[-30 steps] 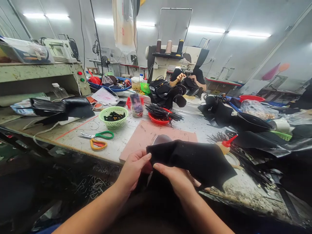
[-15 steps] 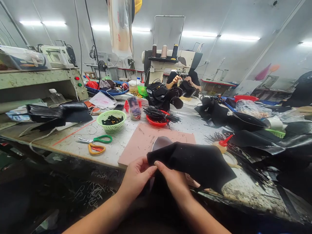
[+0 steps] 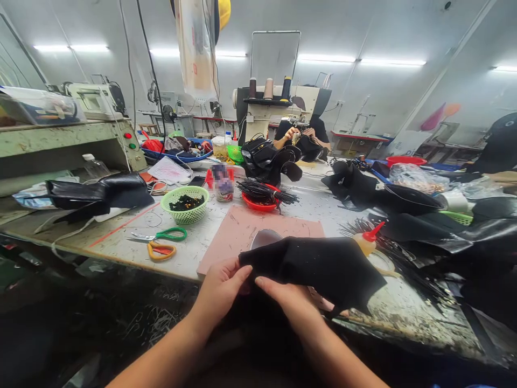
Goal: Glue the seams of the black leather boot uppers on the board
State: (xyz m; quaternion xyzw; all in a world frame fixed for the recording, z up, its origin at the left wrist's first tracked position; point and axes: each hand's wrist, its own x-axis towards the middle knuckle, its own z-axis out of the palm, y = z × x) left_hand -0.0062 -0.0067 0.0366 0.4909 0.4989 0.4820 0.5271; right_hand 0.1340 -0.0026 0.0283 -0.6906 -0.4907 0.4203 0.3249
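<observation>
A limp black leather piece [image 3: 323, 267] with a dull face spreads over the table's front edge toward the right. My left hand [image 3: 224, 283] pinches its left corner between thumb and fingers. My right hand [image 3: 288, 299] grips its lower edge, the thumb lying on top and the other fingers hidden underneath. Behind the piece, a rounded grey part [image 3: 264, 238] shows on the pink board [image 3: 226, 226]. What hangs below my hands is too dark to make out.
Left of the board lie green-handled scissors [image 3: 165, 234], an orange-handled tool [image 3: 160, 251] and a green basket [image 3: 186, 215]. A red bowl [image 3: 258, 203] of black strips stands behind. At right is a red-tipped glue bottle [image 3: 367, 241]. Across the table a person [image 3: 321, 129] works at a sewing machine.
My left hand has slid slightly left with the corner of the black piece, and the two thumbs are farther apart. The view has tilted up a little.
</observation>
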